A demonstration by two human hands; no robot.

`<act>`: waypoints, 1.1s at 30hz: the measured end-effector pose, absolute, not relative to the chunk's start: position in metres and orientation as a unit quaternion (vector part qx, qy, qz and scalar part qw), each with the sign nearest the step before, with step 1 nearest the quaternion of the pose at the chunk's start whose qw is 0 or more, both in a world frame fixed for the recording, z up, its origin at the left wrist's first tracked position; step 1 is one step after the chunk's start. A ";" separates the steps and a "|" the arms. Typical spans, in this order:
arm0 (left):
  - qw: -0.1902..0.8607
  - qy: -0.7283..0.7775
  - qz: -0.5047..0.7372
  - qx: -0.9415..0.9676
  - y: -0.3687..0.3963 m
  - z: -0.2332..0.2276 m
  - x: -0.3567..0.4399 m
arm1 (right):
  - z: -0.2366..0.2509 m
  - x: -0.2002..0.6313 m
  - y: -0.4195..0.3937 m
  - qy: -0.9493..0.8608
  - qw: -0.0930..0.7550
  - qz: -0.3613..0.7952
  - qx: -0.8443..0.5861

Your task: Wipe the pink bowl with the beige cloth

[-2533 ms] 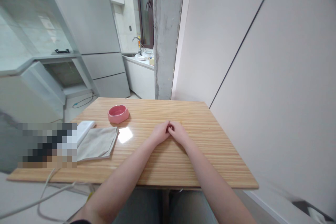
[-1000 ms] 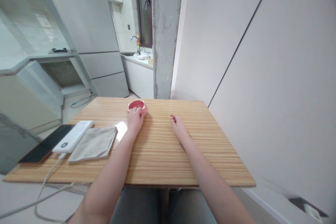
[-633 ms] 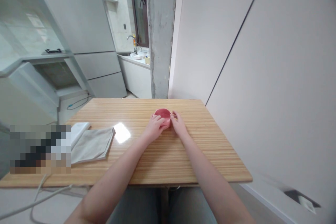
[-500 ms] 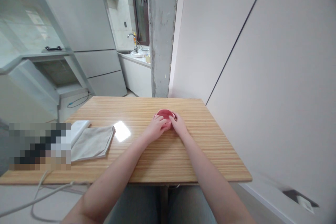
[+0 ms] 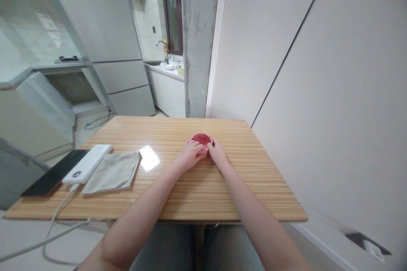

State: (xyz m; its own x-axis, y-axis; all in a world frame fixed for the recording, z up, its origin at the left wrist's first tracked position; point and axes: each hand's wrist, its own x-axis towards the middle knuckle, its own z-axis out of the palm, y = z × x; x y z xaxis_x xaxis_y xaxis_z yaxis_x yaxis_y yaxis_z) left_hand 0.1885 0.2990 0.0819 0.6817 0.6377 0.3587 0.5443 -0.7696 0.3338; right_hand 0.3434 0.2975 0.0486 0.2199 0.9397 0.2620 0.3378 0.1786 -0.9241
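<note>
A small pink bowl-like container (image 5: 201, 136) stands near the middle of the wood-grain table (image 5: 178, 203), with its inside facing me. My left hand (image 5: 189, 155) is closed over its left side, the fingers bent over the rim. On the opposite side my right hand (image 5: 218, 152) grips the rim, its thumb reaching toward the inside and the other fingers along the outer wall. Both hands hide much of the container's sides and front, so its full shape is unclear.
Left on the table lie a folded grey cloth (image 5: 112, 171), a white power bank (image 5: 88, 163) with a cable (image 5: 60, 205), and a flat black device (image 5: 54, 173). A white wall panel (image 5: 318, 106) rises along the right. Beyond stand a fridge (image 5: 95, 17) and a sink counter (image 5: 167, 89).
The view has shifted slightly, moving the scene a little to the right. Both hands keep their hold on the pink container, with hardly any movement.
</note>
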 end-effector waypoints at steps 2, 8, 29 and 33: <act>0.099 0.315 0.247 0.911 0.296 0.085 0.186 | 0.046 0.344 0.299 -0.561 0.529 0.286 -0.569; 0.038 0.443 0.267 0.855 0.267 0.102 0.114 | 0.039 0.345 0.302 -0.558 0.525 0.274 -0.581; -0.051 0.739 0.226 0.633 0.269 0.138 0.048 | 0.048 0.352 0.295 -0.576 0.420 0.191 -0.674; -0.027 0.592 0.323 0.738 0.287 0.143 0.121 | 0.047 0.352 0.295 -0.571 0.432 0.200 -0.669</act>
State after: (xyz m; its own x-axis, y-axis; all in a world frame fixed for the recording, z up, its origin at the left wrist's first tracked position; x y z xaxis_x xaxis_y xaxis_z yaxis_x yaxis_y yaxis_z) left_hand 0.1210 0.2874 0.1429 0.0906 0.8555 0.5097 0.8909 -0.2984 0.3423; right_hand 0.3521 0.2950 0.0474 0.2668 0.9370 0.2255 0.5911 0.0257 -0.8062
